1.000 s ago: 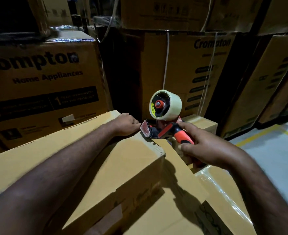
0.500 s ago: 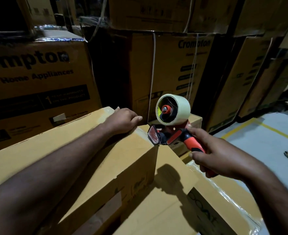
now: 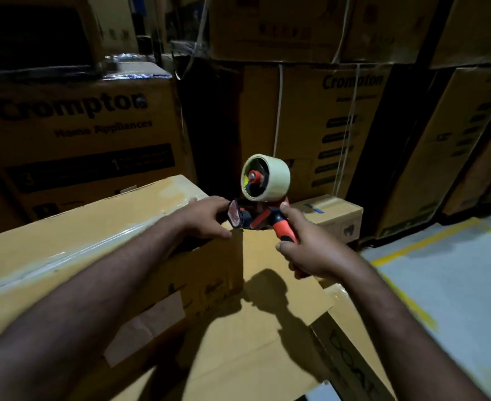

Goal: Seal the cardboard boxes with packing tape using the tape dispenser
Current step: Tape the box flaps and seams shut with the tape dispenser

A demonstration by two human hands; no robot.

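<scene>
From the head camera, the right hand (image 3: 310, 248) is wrapped tightly round the orange handle of the tape dispenser (image 3: 257, 217), fingers fully curled. The dispenser stands upright at the far right corner of the cardboard box (image 3: 93, 241), with its roll of tape (image 3: 270, 178) on top. The left hand (image 3: 206, 218) lies on that same corner, fingers bent over the top edge and thumb pressed against the side, just beside the dispenser's front plate. A glossy tape strip (image 3: 73, 256) runs along the box top. Crompton cartons (image 3: 79, 134) are stacked behind.
</scene>
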